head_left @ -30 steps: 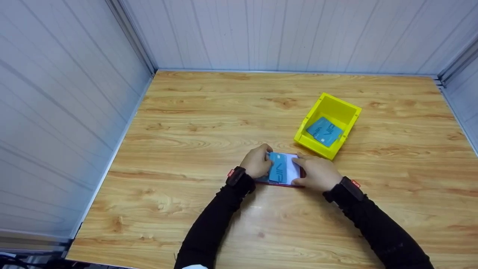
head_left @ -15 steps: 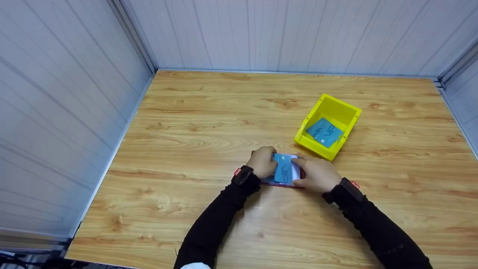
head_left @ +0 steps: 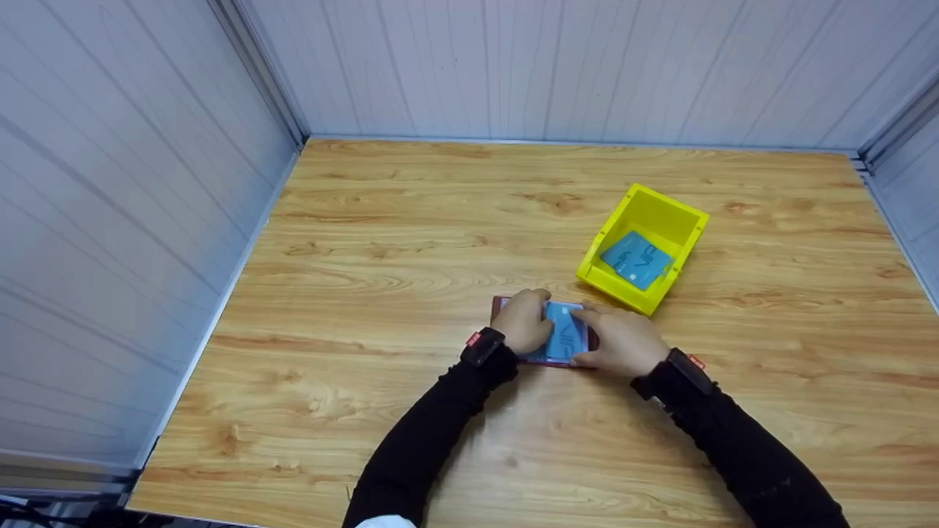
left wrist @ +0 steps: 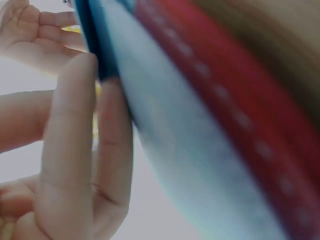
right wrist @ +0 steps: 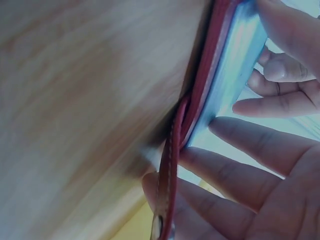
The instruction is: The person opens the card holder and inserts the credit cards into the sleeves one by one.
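Note:
A red-edged card holder (head_left: 497, 303) with clear sleeves lies open on the table. On its right half is a blue VIP card (head_left: 565, 334). My left hand (head_left: 523, 321) pinches the card at its left edge; in the left wrist view the fingertips meet at the blue edge (left wrist: 102, 55), over a clear sleeve (left wrist: 165, 130). My right hand (head_left: 623, 341) holds the right end of the holder, thumb at the near side and index finger at the far side. A stitched red strap (right wrist: 169, 175) sticks out there, between the right fingers. The left palm hides part of the holder.
A yellow bin (head_left: 610, 281) stands just beyond the right hand, with several blue VIP cards (head_left: 638, 260) inside. White panel walls (head_left: 469, 66) border the wooden table (head_left: 367, 220) at the back and sides.
My left hand has moved right, sliding the blue card toward the holder's right end. The holder's left corner has come into view. The right hand has stayed in place.

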